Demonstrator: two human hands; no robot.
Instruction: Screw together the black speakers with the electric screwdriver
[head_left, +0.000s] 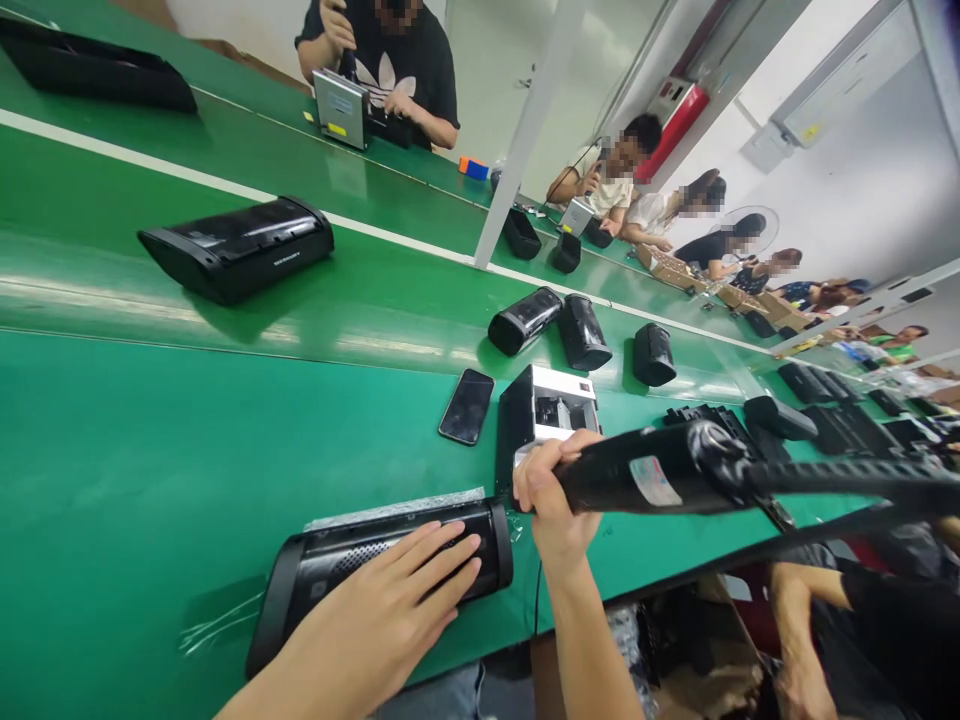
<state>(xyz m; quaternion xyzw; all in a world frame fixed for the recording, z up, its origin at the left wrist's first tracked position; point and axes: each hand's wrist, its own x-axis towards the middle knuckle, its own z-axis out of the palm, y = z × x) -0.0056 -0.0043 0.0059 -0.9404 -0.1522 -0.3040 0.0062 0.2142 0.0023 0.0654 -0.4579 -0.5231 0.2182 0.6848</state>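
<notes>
My left hand point(409, 590) lies with its fingers stretched out on a glossy black housing point(360, 552) that has a perforated patch and thick end caps. The housing rests on a pale padded sheet point(330, 522) on the green bench. Wrapped around a black electric screwdriver point(637, 470), my right hand point(555, 490) is at the front of a small black-and-white screw feeder point(551, 385). A thick black cord point(832, 480) runs right from the tool's rear. The screwdriver's tip is hidden by my hand. Thin clear strands lie beside the housing.
A phone point(466, 407) lies left of the feeder. Beyond it, several black housings point(240, 245) stand on the green conveyor. Dark parts point(712, 425) lie to the right. Across the line, a co-worker point(379, 75) uses another driver; a seated person's arm point(802, 640) is at lower right.
</notes>
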